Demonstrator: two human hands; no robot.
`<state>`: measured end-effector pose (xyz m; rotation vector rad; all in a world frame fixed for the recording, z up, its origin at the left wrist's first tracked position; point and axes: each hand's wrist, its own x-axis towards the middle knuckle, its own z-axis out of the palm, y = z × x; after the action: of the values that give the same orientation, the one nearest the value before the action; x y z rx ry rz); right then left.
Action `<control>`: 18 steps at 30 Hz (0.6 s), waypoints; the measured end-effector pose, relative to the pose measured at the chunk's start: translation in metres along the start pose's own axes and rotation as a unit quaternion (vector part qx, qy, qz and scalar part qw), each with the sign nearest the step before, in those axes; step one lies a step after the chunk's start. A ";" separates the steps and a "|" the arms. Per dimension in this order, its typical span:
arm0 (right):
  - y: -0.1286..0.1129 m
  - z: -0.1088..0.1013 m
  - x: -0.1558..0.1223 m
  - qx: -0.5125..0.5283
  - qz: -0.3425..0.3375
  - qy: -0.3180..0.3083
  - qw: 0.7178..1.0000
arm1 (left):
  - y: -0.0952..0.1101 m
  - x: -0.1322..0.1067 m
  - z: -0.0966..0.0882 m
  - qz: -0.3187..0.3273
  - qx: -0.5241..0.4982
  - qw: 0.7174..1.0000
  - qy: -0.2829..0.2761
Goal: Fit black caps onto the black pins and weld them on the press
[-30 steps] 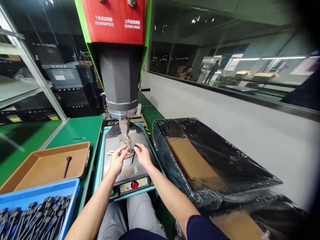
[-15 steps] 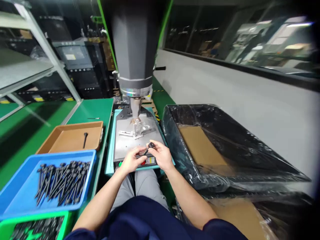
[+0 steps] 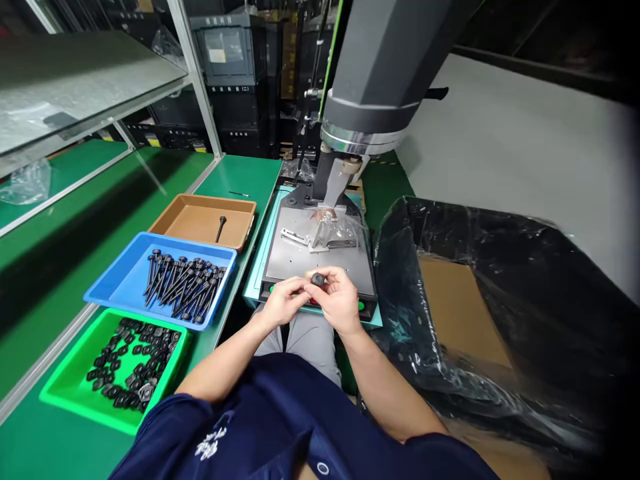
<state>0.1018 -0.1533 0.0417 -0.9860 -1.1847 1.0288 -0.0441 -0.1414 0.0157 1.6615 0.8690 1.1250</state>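
Above the front edge of the press base, both hands meet at a black round-headed rod [image 3: 317, 279]. Its round head faces up, and the fingers hide the stem. My right hand [image 3: 340, 301] pinches it just below the head. My left hand [image 3: 285, 301] is closed, its fingertips against the same part beside the right thumb. Beyond them, a metal fixture [image 3: 320, 240] with clear film around it sits on the press plate [image 3: 285, 263], under the tip of the press horn [image 3: 336, 187].
On the left bench are a brown tray [image 3: 200, 212] with one black rod [image 3: 221, 229], a blue tray [image 3: 123, 267] of similar rods, and a green tray [image 3: 70, 393] of small black square pieces. A plastic-lined black bin [image 3: 540, 287] holding cardboard [image 3: 463, 310] stands at the right.
The view has swung left and down, showing more of the green tray. The hands have drawn closer together, and the rod's head has tipped to face upward.
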 end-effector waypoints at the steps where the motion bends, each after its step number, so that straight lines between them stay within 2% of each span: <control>1: 0.000 0.000 0.002 -0.004 0.024 -0.016 1.000 | 0.001 -0.003 -0.002 -0.029 -0.040 0.999 -0.002; 4: 0.003 0.000 0.005 -0.017 0.103 -0.089 0.990 | 0.008 -0.011 -0.009 -0.106 -0.155 0.982 -0.023; 6: 0.007 0.002 0.005 -0.010 0.136 -0.135 0.981 | 0.013 -0.016 -0.014 -0.143 -0.190 0.971 -0.041; 8: 0.011 0.006 0.004 0.008 0.148 -0.146 0.978 | 0.017 -0.020 -0.018 -0.169 -0.203 0.964 -0.043; 14: 0.022 0.024 -0.001 0.010 0.132 -0.115 0.985 | 0.019 -0.037 -0.024 -0.181 -0.203 0.962 -0.013; 18: 0.029 0.028 -0.009 0.007 0.149 -0.191 0.970 | 0.026 -0.063 -0.041 -0.172 -0.130 0.976 -0.007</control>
<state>0.0702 -0.1533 0.0152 -1.0013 -1.3632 1.5159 -0.1019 -0.1944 0.0283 1.2466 0.9178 0.9400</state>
